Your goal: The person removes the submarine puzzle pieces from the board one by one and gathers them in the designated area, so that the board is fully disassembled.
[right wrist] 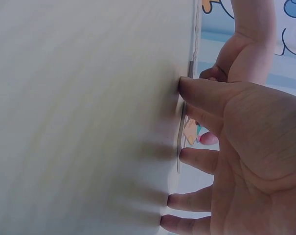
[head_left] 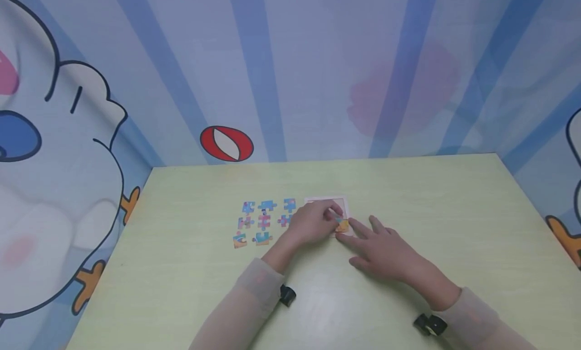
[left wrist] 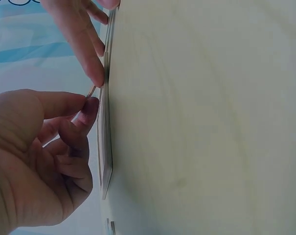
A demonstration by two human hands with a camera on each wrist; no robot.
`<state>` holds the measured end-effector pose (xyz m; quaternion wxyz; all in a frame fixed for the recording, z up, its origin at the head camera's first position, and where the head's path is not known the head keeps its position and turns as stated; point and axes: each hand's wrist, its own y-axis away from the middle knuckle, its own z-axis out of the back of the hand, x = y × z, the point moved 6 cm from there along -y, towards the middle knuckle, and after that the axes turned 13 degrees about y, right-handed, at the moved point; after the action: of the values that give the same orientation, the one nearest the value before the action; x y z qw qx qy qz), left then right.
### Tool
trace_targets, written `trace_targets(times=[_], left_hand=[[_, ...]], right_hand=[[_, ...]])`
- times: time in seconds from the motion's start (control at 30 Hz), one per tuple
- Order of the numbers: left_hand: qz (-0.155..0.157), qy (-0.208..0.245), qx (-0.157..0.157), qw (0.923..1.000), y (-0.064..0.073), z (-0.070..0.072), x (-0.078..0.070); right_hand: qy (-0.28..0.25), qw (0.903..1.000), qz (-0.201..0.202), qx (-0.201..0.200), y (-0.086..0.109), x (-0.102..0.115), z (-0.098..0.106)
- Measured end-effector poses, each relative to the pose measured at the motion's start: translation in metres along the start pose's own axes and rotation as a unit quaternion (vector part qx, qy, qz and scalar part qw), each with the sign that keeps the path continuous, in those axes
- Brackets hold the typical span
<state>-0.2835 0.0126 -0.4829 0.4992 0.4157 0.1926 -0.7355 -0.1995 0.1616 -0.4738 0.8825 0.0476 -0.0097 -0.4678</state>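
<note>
My left hand (head_left: 313, 221) reaches over a small puzzle tray (head_left: 347, 207) with a pale frame. Its thumb and a finger pinch an orange-and-blue puzzle piece (head_left: 342, 226) at the tray's lower right corner; the left wrist view shows the thin edge of that puzzle piece (left wrist: 91, 91) tilted up from the tray. Most of the tray's inside lies hidden under this hand. My right hand (head_left: 386, 249) is spread flat beside the tray's right side. In the right wrist view, the fingertips (right wrist: 187, 155) of this hand touch the tray's edge and the tabletop.
Several loose puzzle pieces (head_left: 264, 222) lie in rough rows left of the tray, partly behind my left hand. The pale table (head_left: 181, 279) meets a printed blue backdrop (head_left: 308, 77) at its far edge. Each wrist wears a small black camera (head_left: 287, 295).
</note>
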Motion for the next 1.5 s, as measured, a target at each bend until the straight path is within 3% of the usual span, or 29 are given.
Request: trace_targets(times=[0.53, 0.93, 1.23, 1.5], left_hand=[[0.010, 0.020, -0.041, 0.9989, 0.031, 0.031, 0.011], [-0.005, 0.037, -0.074, 0.9966, 0.058, 0.064, 0.034], [0.035, 0.021, -0.084, 0.9956, 0.072, 0.077, 0.054], [0.039, 0.000, -0.077, 0.9963, 0.080, 0.084, 0.061]], right_hand=[[0.003, 0.9999, -0.007, 0.011, -0.001, 0.001, 0.000], [-0.002, 0.9998, -0.013, 0.017, -0.001, 0.001, -0.001], [-0.006, 0.9998, -0.015, 0.014, 0.000, 0.002, -0.002], [-0.009, 0.9998, -0.013, 0.010, 0.000, 0.002, 0.000]])
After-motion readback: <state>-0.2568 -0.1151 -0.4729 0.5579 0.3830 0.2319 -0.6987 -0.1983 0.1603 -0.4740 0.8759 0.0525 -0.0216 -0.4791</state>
